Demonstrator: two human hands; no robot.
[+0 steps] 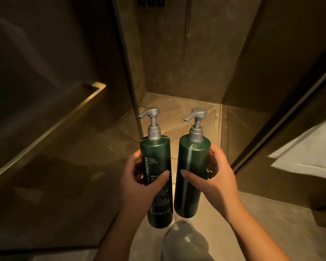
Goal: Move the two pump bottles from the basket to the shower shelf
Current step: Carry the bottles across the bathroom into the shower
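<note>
I see my left hand [139, 178] wrapped around the left pump bottle [156, 178], thumb across its white lettering, and my right hand [213, 176] closed around the right pump bottle [191, 176], thumb on its front. Both bottles are dark green cylinders with silver pump heads, spouts pointing left. The right one shows a pale vertical stripe down its side and no label text. They are held upright, just beside each other without touching, in the air above the shower floor [177, 117], near the glass door's edge [128, 72].
</note>
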